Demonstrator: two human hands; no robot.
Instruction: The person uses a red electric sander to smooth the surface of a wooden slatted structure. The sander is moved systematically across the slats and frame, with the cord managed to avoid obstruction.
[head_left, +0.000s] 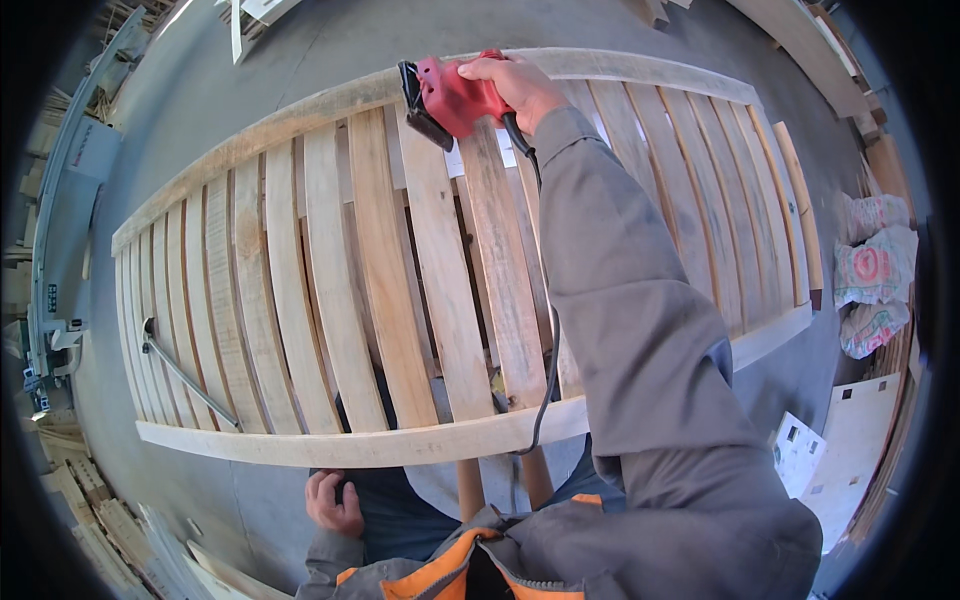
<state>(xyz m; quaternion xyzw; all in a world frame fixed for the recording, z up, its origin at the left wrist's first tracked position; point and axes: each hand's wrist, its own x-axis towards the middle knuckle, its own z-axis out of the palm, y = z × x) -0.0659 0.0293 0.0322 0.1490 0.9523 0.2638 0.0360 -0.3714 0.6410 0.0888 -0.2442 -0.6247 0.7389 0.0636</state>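
My right hand [513,88] is wrapped round a red electric sander [455,95] with a black pad. It holds the sander at the far rail [330,108] of a long slatted wooden frame [385,270], pad side turned to the left. A black cord [552,370] runs from the sander back over the slats and the near rail. Below the near rail, by my leg, my left hand [336,508] hangs with curled fingers and no visible object in them. On the left slats lies a hammer [185,375] with a thin metal handle.
Stacked boards [85,490] lie at the lower left, beside a long machine [60,210]. Printed sacks [875,265] stand at the right, with pale panels [850,440] leaning below them. More timber [800,40] lies at the far right. Grey floor surrounds the frame.
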